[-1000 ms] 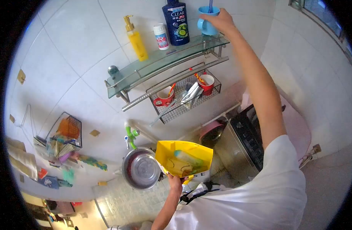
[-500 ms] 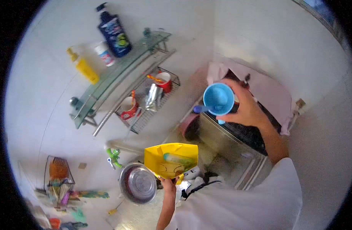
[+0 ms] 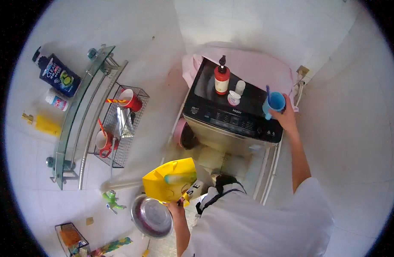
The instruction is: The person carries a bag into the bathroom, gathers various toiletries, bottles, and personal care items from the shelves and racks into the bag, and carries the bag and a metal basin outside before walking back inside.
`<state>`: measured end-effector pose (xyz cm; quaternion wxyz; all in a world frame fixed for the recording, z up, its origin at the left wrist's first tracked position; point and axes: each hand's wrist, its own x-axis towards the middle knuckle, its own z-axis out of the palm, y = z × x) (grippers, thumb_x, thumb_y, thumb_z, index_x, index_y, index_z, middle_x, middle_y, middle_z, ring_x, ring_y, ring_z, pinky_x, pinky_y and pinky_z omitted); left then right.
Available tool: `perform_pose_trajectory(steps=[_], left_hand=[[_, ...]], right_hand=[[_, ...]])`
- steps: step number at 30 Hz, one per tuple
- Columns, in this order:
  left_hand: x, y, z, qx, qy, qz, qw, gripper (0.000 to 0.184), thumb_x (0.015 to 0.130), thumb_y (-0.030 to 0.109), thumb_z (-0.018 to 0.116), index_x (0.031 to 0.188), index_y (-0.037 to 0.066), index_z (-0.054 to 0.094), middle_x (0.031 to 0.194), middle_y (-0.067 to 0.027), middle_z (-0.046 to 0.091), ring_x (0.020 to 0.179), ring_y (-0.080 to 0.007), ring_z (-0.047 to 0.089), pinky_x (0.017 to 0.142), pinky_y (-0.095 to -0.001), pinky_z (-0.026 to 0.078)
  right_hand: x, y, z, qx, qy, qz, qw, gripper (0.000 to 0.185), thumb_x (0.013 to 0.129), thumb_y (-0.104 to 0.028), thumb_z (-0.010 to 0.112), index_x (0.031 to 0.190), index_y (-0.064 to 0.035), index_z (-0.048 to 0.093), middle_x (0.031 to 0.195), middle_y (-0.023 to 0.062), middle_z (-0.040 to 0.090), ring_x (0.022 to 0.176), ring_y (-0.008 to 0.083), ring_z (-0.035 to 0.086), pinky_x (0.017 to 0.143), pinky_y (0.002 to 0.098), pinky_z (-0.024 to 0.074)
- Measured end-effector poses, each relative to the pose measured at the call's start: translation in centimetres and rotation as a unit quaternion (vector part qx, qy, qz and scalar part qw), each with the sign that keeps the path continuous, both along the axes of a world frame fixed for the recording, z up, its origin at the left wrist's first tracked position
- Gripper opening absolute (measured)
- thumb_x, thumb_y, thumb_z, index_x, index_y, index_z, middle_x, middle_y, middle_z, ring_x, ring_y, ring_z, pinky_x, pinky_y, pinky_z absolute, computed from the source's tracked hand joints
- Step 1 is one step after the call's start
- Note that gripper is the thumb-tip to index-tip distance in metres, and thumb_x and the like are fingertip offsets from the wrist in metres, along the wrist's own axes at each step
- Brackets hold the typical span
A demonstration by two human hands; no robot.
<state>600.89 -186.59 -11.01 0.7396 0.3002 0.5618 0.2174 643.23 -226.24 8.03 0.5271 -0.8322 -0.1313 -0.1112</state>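
Observation:
My right hand (image 3: 287,118) is closed round a light blue cup (image 3: 275,102) at the right end of the black-topped washing machine (image 3: 200,95). A purple-blue stick (image 3: 268,91), perhaps a toothbrush, stands in the cup. Whether the cup rests on the machine I cannot tell. Low in the view, my left hand (image 3: 176,209) grips the edge of a yellow bag (image 3: 154,183). The bag gapes, and a pale green and clear item (image 3: 179,178) shows inside. On the machine stand a red pump bottle (image 3: 221,81), a small white bottle (image 3: 240,87) and a pink-white container (image 3: 233,99).
At left, a glass shelf (image 3: 67,128) holds several bottles. Below it a wire basket (image 3: 136,113) carries two red cups. A metal basin (image 3: 152,216) sits under a green tap (image 3: 112,200). Pink cloth (image 3: 257,64) hangs behind the machine; a pink bucket (image 3: 179,130) stands beside it.
The view has swung right, bringing the washing machine top into sight. My right hand has carried the blue cup to the machine's right end. My left hand still holds the yellow bag.

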Motion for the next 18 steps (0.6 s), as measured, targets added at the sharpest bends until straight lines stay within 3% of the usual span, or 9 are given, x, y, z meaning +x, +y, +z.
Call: perform_pose_trajectory(steps=[4, 12, 14, 15, 16, 17, 18], left_hand=[[1.3, -0.8, 2.4, -0.015, 0.027, 0.034, 0.999, 0.036, 0.087, 0.028, 0.056, 0.119, 0.02, 0.043, 0.105, -0.005, 0.053, 0.081, -0.0195, 0.053, 0.057, -0.0269, 0.05], [1.6, -1.5, 4.1, 0.032, -0.053, -0.024, 0.998, 0.036, 0.085, 0.032, 0.059, 0.117, 0.02, 0.046, 0.1, -0.0045, 0.057, 0.08, -0.0189, 0.055, 0.058, -0.0275, 0.049], [2.0, -2.1, 6.1, -0.034, -0.062, 0.058, 0.996, 0.035, 0.087, 0.029, 0.056, 0.117, 0.017, 0.043, 0.102, -0.007, 0.059, 0.08, -0.0223, 0.059, 0.057, -0.0292, 0.051], [1.7, -2.1, 5.4, -0.015, -0.05, 0.045, 0.998, 0.034, 0.088, 0.025, 0.054, 0.118, 0.017, 0.04, 0.103, -0.0081, 0.058, 0.08, -0.0233, 0.06, 0.055, -0.0294, 0.052], [1.5, -1.8, 4.5, 0.001, -0.036, 0.023, 0.999, 0.034, 0.089, 0.022, 0.052, 0.119, 0.017, 0.037, 0.104, -0.0092, 0.058, 0.081, -0.0242, 0.061, 0.054, -0.0295, 0.053], [1.4, -2.1, 5.3, 0.009, -0.041, 0.048, 0.998, 0.034, 0.089, 0.022, 0.052, 0.119, 0.017, 0.037, 0.104, -0.0092, 0.058, 0.081, -0.0242, 0.061, 0.054, -0.0295, 0.053], [1.8, -2.3, 6.2, 0.01, -0.051, 0.042, 0.998, 0.034, 0.09, 0.018, 0.05, 0.12, 0.017, 0.035, 0.105, -0.0102, 0.057, 0.082, -0.0251, 0.061, 0.053, -0.03, 0.053]], right_hand=[[6.0, 0.1, -4.4, 0.084, 0.071, 0.02, 0.994, 0.074, 0.068, -0.022, 0.077, 0.126, -0.0007, 0.037, 0.112, 0.0121, 0.055, 0.103, 0.0207, 0.054, 0.09, 0.0324, 0.0416], [11.3, 2.5, -7.8, -0.011, 0.044, 0.009, 0.999, 0.074, 0.07, -0.024, 0.076, 0.128, -0.0024, 0.036, 0.117, 0.0126, 0.051, 0.107, 0.0225, 0.05, 0.091, 0.0339, 0.0408], [10.6, 2.4, -8.3, 0.084, 0.072, 0.063, 0.992, 0.08, 0.073, -0.022, 0.075, 0.133, 0.0011, 0.026, 0.12, 0.0135, 0.048, 0.108, 0.0228, 0.049, 0.092, 0.0348, 0.041], [9.1, 2.5, -6.1, 0.09, 0.111, 0.078, 0.987, 0.086, 0.074, -0.023, 0.074, 0.135, 0.0032, 0.021, 0.121, 0.0143, 0.047, 0.109, 0.0228, 0.049, 0.092, 0.0353, 0.0413], [8.0, 1.9, -5.6, 0.051, 0.131, -0.013, 0.99, 0.086, 0.073, -0.027, 0.075, 0.135, 0.0048, 0.025, 0.131, 0.0171, 0.038, 0.114, 0.0257, 0.046, 0.093, 0.0362, 0.041], [9.4, -0.1, -7.9, -0.128, -0.009, -0.132, 0.983, 0.083, 0.074, -0.028, 0.074, 0.135, 0.0039, 0.028, 0.129, 0.0178, 0.041, 0.113, 0.0276, 0.047, 0.094, 0.0357, 0.0407], [7.2, 1.4, -4.8, -0.117, -0.073, -0.173, 0.975, 0.076, 0.076, -0.025, 0.072, 0.133, 0.0034, 0.031, 0.127, 0.0172, 0.044, 0.112, 0.0274, 0.048, 0.094, 0.0356, 0.0406]])
